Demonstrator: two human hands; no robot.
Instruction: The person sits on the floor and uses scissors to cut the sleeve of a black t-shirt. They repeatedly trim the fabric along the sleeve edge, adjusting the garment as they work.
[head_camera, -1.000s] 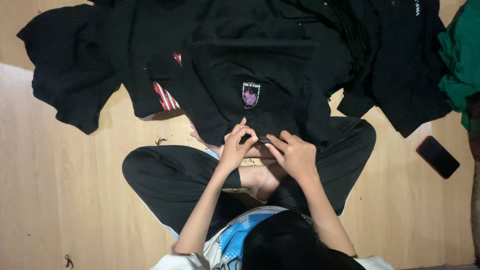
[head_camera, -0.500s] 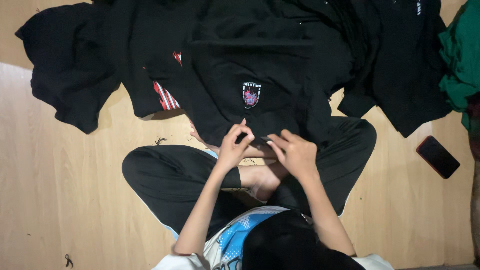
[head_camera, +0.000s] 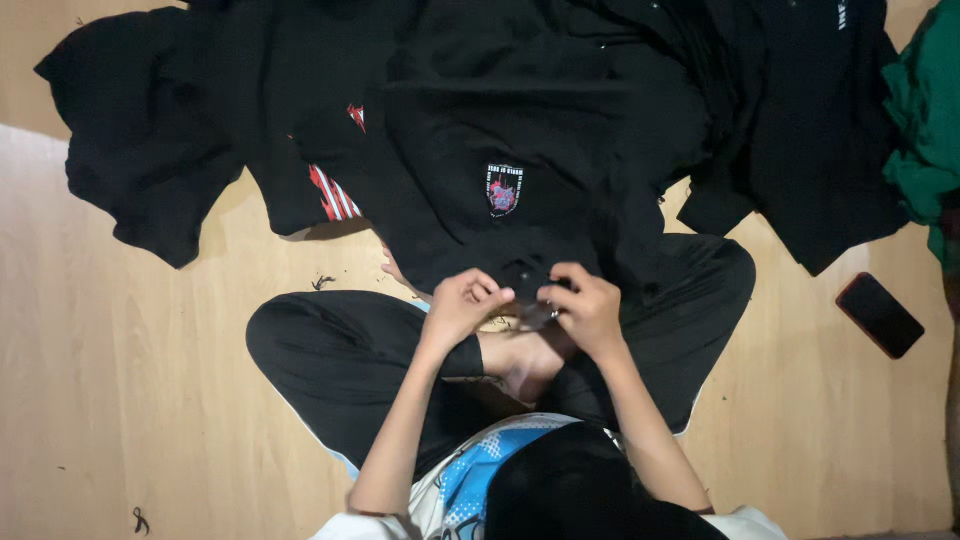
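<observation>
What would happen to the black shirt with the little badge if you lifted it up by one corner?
The black shirt would probably droop and hang, since it already lies in soft folds on the wooden floor. It likely bends easily: the left hand and right hand pinch its edge. It looks unlikely to roll or break.

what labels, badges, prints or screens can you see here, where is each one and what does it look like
Chest badge: on the black shirt above both hands, shield-shaped, red and pale print.
Striped print: on a black garment to the badge's left, red and white stripes.
Small pale print: top right, on a black garment.
Phone: on the floor at right, dark rectangle, screen off.
</observation>
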